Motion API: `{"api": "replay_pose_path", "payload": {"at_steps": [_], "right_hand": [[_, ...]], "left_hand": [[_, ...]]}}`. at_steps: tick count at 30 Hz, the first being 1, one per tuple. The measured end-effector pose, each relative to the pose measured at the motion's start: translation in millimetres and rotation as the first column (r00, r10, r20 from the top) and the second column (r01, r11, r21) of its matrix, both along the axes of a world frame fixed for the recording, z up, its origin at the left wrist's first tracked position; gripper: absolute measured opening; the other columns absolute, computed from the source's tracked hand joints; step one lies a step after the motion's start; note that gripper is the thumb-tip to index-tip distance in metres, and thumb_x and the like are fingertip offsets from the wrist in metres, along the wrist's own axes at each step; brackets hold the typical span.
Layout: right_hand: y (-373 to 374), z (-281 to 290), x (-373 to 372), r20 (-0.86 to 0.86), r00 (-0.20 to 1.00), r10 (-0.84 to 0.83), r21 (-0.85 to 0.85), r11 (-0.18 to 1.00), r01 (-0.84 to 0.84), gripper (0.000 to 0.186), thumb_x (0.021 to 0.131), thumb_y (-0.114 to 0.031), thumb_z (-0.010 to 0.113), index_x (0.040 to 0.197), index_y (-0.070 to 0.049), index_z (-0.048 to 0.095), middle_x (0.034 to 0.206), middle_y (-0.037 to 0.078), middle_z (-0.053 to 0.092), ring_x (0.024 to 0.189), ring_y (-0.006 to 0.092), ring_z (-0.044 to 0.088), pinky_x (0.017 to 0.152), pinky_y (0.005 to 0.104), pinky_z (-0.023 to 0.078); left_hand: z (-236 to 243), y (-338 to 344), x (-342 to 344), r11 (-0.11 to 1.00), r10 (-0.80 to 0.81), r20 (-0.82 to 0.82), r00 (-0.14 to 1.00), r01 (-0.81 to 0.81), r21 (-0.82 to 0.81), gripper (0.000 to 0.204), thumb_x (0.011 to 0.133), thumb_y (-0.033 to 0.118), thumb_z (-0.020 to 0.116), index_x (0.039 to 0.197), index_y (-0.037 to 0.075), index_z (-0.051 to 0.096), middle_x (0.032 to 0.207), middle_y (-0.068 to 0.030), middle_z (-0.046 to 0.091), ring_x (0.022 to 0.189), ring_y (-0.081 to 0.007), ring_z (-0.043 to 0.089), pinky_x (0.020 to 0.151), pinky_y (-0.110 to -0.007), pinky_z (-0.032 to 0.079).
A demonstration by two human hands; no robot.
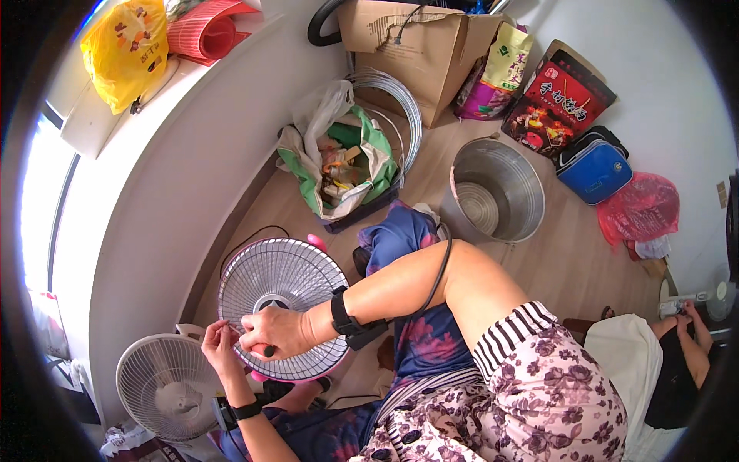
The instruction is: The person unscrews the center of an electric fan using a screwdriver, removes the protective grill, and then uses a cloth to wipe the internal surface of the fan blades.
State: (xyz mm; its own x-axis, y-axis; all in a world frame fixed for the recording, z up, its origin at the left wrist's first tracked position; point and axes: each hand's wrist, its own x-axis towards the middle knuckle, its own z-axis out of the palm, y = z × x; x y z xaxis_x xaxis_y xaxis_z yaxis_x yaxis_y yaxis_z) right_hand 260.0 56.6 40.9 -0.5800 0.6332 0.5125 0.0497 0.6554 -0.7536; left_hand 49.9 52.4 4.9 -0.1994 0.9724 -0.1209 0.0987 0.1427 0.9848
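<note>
A round pink heater (313, 277) with a silver dish behind a wire grille stands on the floor in front of me. Over its lower left part, my right hand (279, 333) is closed in a fist. The dark end of a black-handled tool (269, 351) pokes out of it; the rest is hidden. My left hand (222, 346) is at the heater's left rim, with thumb and fingertips pinched together. Whatever lies between those fingertips is too small to make out. Close below the left hand, a white fan (163, 385) with a round grille leans back.
Beyond the heater sit a green-and-white bag (304, 181) of odds and ends, a wire coil (414, 123) and a metal bucket (531, 189). A cardboard box (419, 65), red carton (554, 108) and blue bag (596, 173) line the wall. Another person's hand (685, 312) shows at far right.
</note>
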Motion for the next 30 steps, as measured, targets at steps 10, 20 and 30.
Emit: {"api": "replay_pose_path", "payload": {"at_steps": [10,20,30], "right_hand": [[-3.3,0.0,-1.6,-0.054,0.998,0.029,0.003,1.000,-0.028,0.012,0.074,-0.014,0.063,0.083,-0.007,0.058,0.077,0.012,0.051,0.066,0.0309,0.056,0.061,0.0390,0.045],[-0.2,3.3,-1.8,-0.066,0.997,0.042,-0.021,0.999,-0.043,0.012,0.076,-0.011,0.061,0.087,-0.007,0.059,0.078,0.011,0.051,0.070,0.0292,0.057,0.062,0.0372,0.045],[1.5,1.7,-4.0,-0.067,0.996,0.061,-0.027,0.998,-0.063,0.012,0.076,-0.011,0.061,0.087,-0.005,0.059,0.078,0.012,0.051,0.068,0.0289,0.055,0.063,0.0362,0.045]], "left_hand": [[-5.5,-5.1,-11.2,0.999,-0.018,-0.019,1.000,0.018,0.033,0.006,0.086,0.002,0.056,0.089,0.000,0.060,0.069,-0.0033,0.059,0.058,-0.0082,0.055,0.053,-0.020,0.045],[-4.2,-4.7,-10.3,0.998,-0.028,-0.031,0.999,0.030,0.058,0.007,0.087,0.004,0.055,0.089,0.000,0.060,0.068,-0.0031,0.059,0.058,-0.0084,0.055,0.054,-0.021,0.046],[-4.0,-3.6,-10.2,0.999,-0.002,0.017,1.000,0.001,0.038,0.007,0.087,0.002,0.053,0.088,0.001,0.059,0.069,-0.0029,0.059,0.058,-0.0080,0.055,0.053,-0.020,0.046]]}}
